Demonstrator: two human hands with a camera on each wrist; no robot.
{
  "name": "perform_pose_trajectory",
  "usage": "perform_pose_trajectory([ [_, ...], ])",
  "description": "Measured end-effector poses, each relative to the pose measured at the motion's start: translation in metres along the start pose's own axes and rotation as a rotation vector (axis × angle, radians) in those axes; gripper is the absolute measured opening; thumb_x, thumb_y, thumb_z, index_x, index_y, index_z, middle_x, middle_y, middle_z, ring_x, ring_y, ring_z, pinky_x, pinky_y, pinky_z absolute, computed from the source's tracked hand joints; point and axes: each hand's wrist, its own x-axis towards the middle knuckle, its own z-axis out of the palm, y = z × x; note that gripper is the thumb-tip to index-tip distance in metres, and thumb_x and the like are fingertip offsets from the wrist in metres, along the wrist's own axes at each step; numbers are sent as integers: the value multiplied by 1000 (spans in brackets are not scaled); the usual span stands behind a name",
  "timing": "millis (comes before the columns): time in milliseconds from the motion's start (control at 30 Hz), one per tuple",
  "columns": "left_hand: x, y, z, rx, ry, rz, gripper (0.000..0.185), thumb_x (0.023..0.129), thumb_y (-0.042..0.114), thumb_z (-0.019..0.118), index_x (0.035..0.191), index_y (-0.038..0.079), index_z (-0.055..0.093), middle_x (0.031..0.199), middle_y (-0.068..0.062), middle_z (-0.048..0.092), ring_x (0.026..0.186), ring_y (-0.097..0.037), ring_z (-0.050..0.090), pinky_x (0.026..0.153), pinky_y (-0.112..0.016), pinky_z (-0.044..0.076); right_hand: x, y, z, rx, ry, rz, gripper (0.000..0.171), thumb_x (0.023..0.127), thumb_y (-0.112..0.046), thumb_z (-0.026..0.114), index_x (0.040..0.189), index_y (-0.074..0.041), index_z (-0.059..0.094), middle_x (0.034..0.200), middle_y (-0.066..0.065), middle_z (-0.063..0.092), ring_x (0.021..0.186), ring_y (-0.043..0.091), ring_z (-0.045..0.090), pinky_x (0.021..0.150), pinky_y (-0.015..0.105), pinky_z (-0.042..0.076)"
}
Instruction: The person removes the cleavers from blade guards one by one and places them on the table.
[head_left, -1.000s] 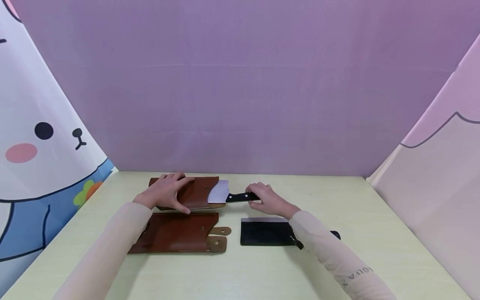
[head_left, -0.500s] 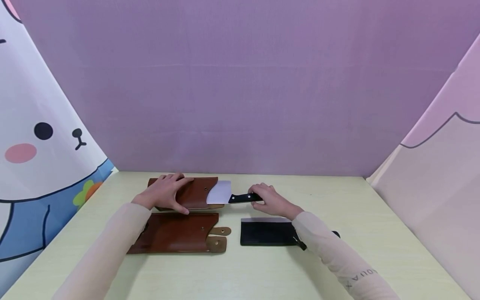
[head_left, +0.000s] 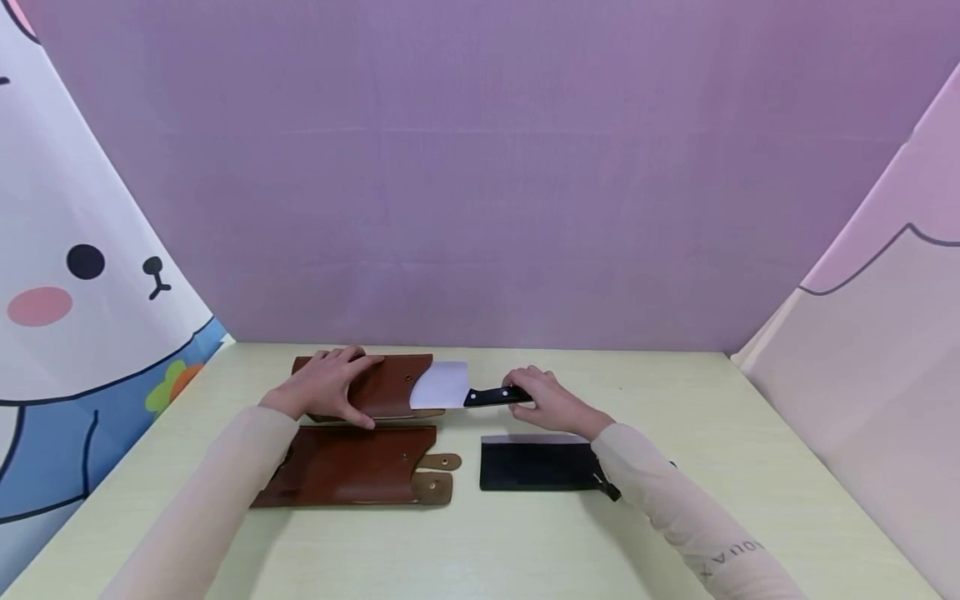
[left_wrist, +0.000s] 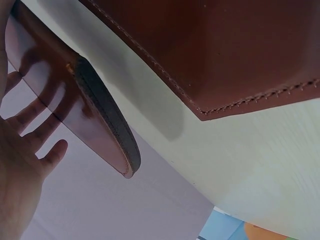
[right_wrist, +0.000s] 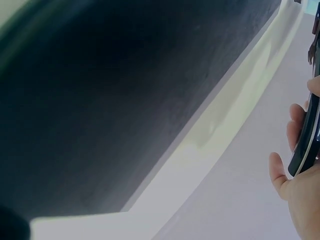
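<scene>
A pale yellow-green table (head_left: 525,550) is set against a purple backdrop, with printed cartoon panels at either side. At the far edge of the table a brown leather sheath (head_left: 382,385) lies flat, and the blade of a cleaver (head_left: 444,387) is partly inside its open right end; the bright steel shows between sheath and black handle. The sheath is pressed down by the left hand (head_left: 326,386), whose fingers lie spread and nearly straight across the leather. The handle is gripped by the right hand (head_left: 546,402), with the fingers curled round it.

For a clean step, the sheath is best pinned firmly so it cannot slide, and the blade is best kept level and in line with the sheath mouth. The edge should be kept clear of the stitched seam.

A second brown sheath (head_left: 352,467) and a black-bladed cleaver (head_left: 532,467) lie nearer the person, apart from both hands.
</scene>
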Motion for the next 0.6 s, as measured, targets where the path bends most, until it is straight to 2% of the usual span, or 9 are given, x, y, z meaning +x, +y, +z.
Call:
perform_pose_trajectory([
  [367, -4, -1, 0, -11, -1, -4, 103, 57, 65, 73, 140, 15, 38, 129, -17, 43, 116, -38, 43, 95, -62, 30, -5, 5, -1, 4, -6, 17, 23, 82, -13, 61, 105, -9, 58, 96, -1, 60, 89, 15, 47, 75, 30, 32],
  [600, -5, -2, -1, -8, 4, -6, 103, 56, 65, 73, 140, 15, 38, 129, -17, 43, 116, -39, 43, 94, -62, 30, -8, 9, -2, 18, -5, 19, 23, 82, -13, 62, 104, -9, 58, 95, 1, 59, 89, 22, 50, 76, 32, 32],
])
